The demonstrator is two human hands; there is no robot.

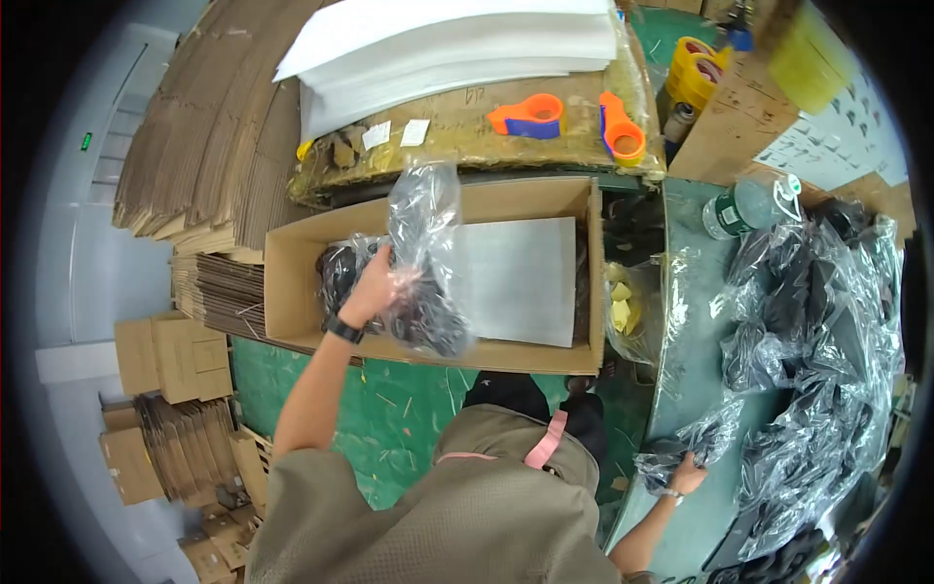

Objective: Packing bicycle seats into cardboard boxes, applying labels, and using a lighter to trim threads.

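My left hand is closed on a clear plastic bag with a dark item inside, held over an open cardboard box. Under and beside that hand, more dark bagged items lie in the box's left end. A pale flat sheet covers much of its right part. Off to the right, my right hand grips another dark item in a clear plastic bag on the green-grey table. The exact kind of the dark items is hidden by the shiny plastic.
A heap of bagged dark items covers the table's right side, with a plastic bottle behind. Beyond the box, two orange tape dispensers and stacked white sheets rest on a bench. Flat cardboard stacks stand left.
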